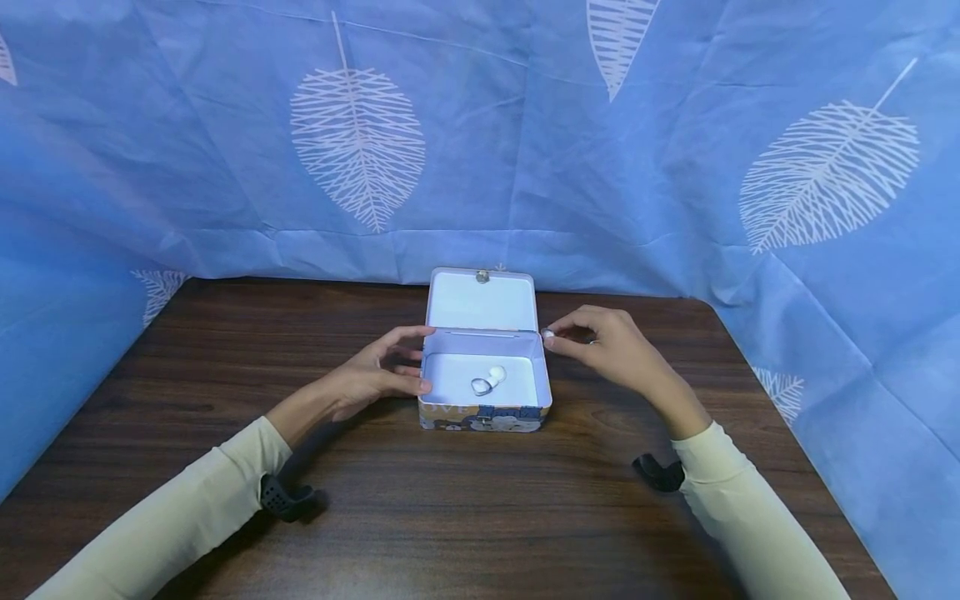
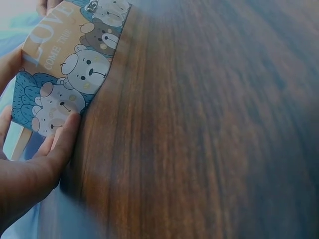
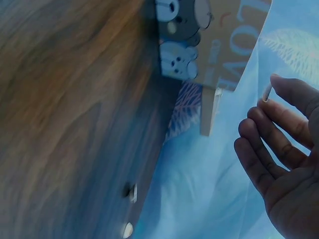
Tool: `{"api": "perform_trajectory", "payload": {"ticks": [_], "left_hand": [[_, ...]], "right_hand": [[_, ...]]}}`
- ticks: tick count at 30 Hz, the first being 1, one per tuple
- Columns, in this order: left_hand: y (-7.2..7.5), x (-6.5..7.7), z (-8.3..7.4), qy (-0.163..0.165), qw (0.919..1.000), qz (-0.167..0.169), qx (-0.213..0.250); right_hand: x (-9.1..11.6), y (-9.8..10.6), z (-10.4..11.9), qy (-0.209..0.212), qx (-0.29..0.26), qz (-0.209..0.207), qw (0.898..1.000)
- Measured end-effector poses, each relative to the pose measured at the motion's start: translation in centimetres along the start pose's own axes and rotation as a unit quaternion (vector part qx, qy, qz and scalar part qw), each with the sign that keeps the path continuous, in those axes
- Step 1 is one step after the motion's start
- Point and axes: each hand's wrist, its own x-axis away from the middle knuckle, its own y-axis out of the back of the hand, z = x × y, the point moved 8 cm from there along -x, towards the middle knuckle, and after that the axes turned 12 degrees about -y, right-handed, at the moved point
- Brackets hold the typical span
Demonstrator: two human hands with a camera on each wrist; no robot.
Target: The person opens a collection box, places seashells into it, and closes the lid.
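An open tin box [image 1: 486,417] with a white inside stands in the middle of the table, its lid [image 1: 483,302] tilted back. Printed bears and the word LOVE cover its outside. On its floor lie a thin oval ring [image 1: 481,387] and a round white piece [image 1: 497,374]. My left hand [image 1: 375,371] rests against the box's left side, fingers spread and mostly straight, thumb by the rim. Just beyond the right rim, my right hand [image 1: 600,340] pinches a small white ring-like piece [image 3: 267,93] between thumb and index finger; the other fingers are loosely bent.
Two small pieces lie on the table in the right wrist view: a dark and white one [image 3: 131,192] and a white one [image 3: 128,230]. The dark wood table [image 1: 480,508] ends at a blue leaf-print cloth [image 1: 480,167]. A black band [image 1: 285,498] hangs at the left wrist.
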Motion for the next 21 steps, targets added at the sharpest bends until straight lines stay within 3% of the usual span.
{"api": "perform_trajectory", "payload": {"ticks": [14, 21], "left_hand": [[0.0, -0.2, 0.2, 0.001, 1.0000, -0.002, 0.001], [0.2, -0.1, 0.3, 0.004, 1.0000, -0.003, 0.003]], "right_hand": [[-0.6, -2.0, 4.1, 0.035, -0.033, 0.032, 0.998], [-1.3, -3.2, 5.2, 0.048, -0.012, 0.034, 0.998]]}}
